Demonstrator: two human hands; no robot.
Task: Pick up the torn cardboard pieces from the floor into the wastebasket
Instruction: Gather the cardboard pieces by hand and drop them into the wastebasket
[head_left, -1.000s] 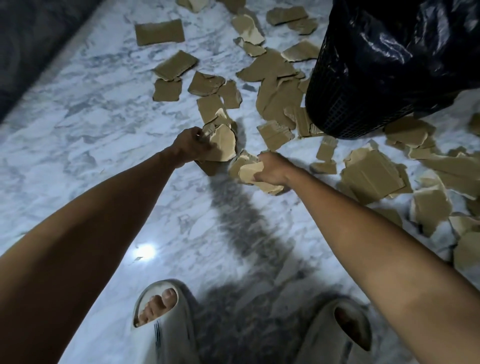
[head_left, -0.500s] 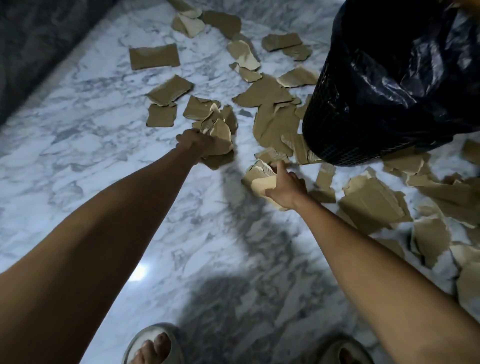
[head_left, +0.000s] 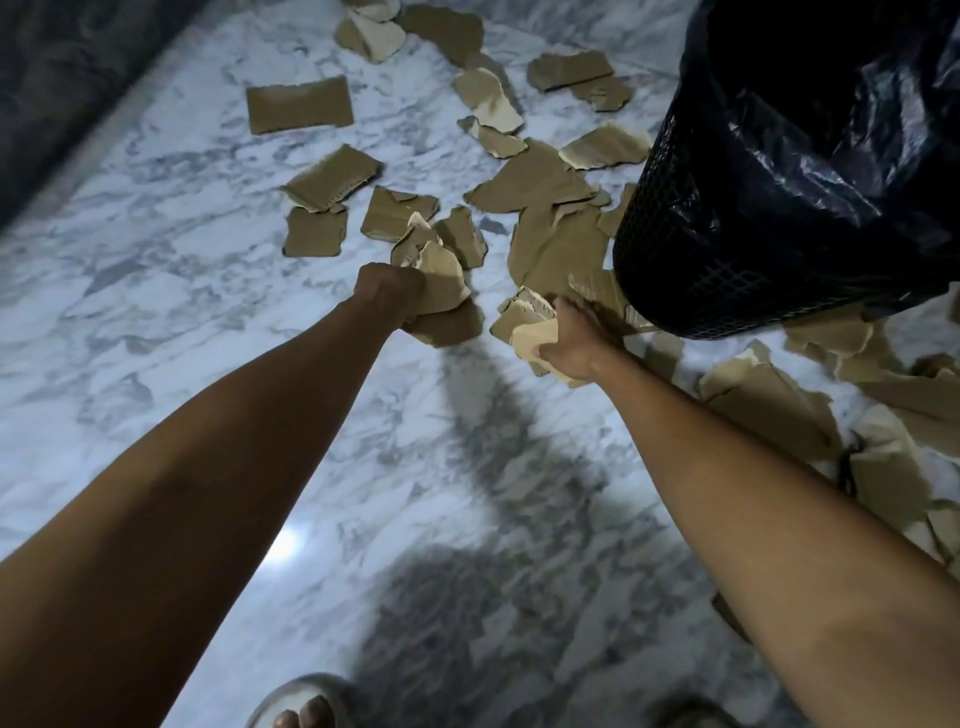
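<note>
Gripping bunched torn brown cardboard pieces (head_left: 441, 280) in left hand (head_left: 387, 291), another wad (head_left: 524, 332) in right hand (head_left: 571, 343), beside black mesh wastebasket (head_left: 691, 249). Risking spills: overfull fists, scraps slipping onto white marble floor (head_left: 182, 260).

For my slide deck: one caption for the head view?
Both hands, left and right, grip torn cardboard beside the black wastebasket.

A white marble floor (head_left: 156, 291) with grey veins, a dark strip (head_left: 57, 78) along its upper-left edge, and a pale sandal (head_left: 301, 701) at the bottom.
</note>
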